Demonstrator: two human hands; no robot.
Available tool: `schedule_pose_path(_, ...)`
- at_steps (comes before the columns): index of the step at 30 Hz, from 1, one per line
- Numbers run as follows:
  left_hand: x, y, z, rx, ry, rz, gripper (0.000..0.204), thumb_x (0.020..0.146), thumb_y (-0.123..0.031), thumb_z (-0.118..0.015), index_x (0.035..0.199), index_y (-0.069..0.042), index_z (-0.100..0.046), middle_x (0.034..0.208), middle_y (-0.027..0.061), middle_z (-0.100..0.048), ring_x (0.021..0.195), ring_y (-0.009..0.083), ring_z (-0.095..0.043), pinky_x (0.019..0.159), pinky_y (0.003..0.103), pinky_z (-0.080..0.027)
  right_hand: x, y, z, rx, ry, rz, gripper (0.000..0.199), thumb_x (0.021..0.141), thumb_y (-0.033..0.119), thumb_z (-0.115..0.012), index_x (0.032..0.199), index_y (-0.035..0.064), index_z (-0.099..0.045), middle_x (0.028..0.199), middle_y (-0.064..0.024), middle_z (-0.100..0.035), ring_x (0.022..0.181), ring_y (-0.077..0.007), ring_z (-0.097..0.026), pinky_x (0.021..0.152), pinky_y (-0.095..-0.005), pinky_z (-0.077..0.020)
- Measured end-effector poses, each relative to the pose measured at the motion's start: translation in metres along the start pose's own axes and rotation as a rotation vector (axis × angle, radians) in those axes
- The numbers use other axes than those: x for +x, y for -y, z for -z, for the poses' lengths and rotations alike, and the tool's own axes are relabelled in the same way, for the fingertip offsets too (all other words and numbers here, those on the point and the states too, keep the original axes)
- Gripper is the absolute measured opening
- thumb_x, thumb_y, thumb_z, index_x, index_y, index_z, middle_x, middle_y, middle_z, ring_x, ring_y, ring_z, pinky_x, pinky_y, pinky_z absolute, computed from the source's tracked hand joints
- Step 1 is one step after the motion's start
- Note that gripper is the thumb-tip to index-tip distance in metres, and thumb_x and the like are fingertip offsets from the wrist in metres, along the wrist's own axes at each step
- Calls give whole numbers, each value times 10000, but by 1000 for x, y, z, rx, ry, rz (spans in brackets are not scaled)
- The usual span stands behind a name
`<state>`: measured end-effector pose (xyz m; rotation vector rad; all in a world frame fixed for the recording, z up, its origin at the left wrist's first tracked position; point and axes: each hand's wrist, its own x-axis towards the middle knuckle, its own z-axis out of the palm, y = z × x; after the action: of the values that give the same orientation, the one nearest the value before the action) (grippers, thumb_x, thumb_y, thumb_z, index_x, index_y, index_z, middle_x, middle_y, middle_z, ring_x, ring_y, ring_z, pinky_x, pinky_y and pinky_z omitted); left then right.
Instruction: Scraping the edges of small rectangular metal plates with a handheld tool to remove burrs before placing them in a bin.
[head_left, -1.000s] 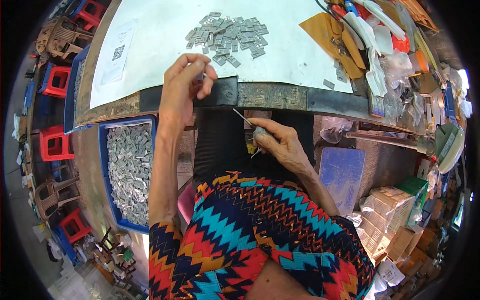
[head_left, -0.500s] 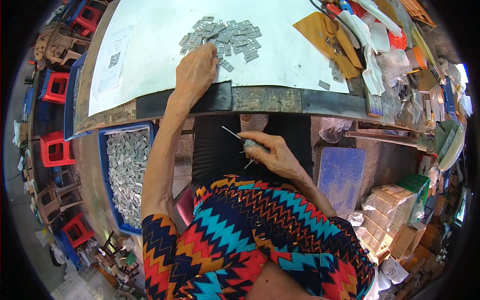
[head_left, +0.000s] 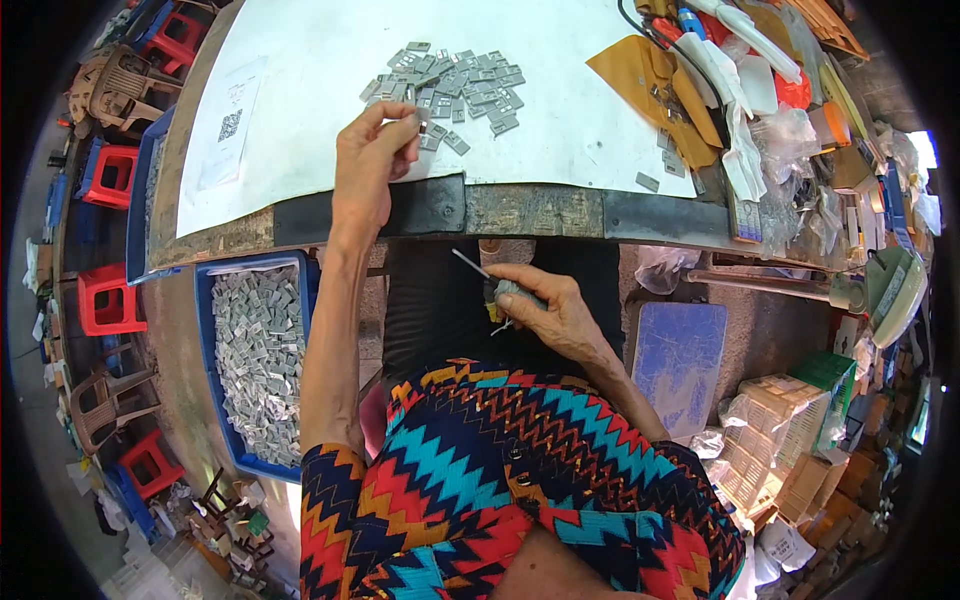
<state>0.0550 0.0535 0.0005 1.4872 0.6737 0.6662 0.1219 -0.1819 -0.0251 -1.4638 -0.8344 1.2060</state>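
Head camera is looking down on a seated person working at a bench. Left hand point(head_left: 372, 158) is reaching up onto the white sheet point(head_left: 300, 70) that is covering the bench top, its thumb and fingertips pinching together on one small grey part point(head_left: 418, 120) at the near edge of a loose pile of parts point(head_left: 452, 80). Right hand point(head_left: 545, 310) is sitting below the bench edge, over the lap, its fingers closing around a grey-handled tool point(head_left: 508, 292) whose thin metal tip is pointing up and to the left.

Blue bin point(head_left: 225, 290) is standing on the floor at the person's left, just beside the left forearm, and is filling most of its space with the same grey parts. Red stools point(head_left: 105, 295) are lining the floor farther left. Tan envelopes point(head_left: 650, 80) are lying on the sheet to the right of the pile, one stray part point(head_left: 648, 182) resting near the bench edge below them. Plastic bags and clutter are crowding the bench's right end. Blue board point(head_left: 678, 365) is leaning near the right forearm, stacked cream boxes point(head_left: 790, 440) beyond it. Zigzag-patterned clothing in red, blue and orange is filling the lower picture.
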Motion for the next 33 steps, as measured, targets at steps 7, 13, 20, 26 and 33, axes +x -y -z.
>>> schedule_pose_path(7,-35,-6,5,-893,223,175,194,836,-159,-557,918,16,-542,736,104,-545,597,126,-440,523,230,-343,6,12,4,30,-131,64,312,846,124,-554,1138,16,-540,786,-4,-552,661,-50,-473,590,-194,-409)
schedule_pose_path(13,-58,-1,-3,-706,178,151,166,812,-63,-605,932,-10,-503,750,101,-566,579,97,-434,516,203,-342,6,29,7,-45,-181,109,303,843,95,-542,1133,8,-538,913,-52,-595,790,-88,-539,696,-215,-445)
schedule_pose_path(20,-86,-4,-16,-617,174,137,266,874,-107,-529,1088,31,-452,758,79,-557,575,58,-390,511,179,-332,11,29,-2,-150,-193,298,329,839,95,-559,1160,30,-537,841,-28,-586,682,-57,-513,600,-184,-426)
schedule_pose_path(26,-95,0,-17,-656,172,144,253,931,-147,-414,1095,41,-451,755,82,-542,561,49,-361,483,173,-306,8,30,-5,-171,-176,311,323,838,89,-554,1153,21,-537,892,-37,-585,734,-75,-531,652,-204,-437)
schedule_pose_path(33,-101,3,-20,-566,146,147,211,941,-155,-389,1024,23,-466,756,86,-552,554,41,-358,482,174,-304,9,31,-8,-161,-156,315,329,818,63,-570,1139,6,-529,908,-69,-594,747,-91,-520,662,-224,-433)
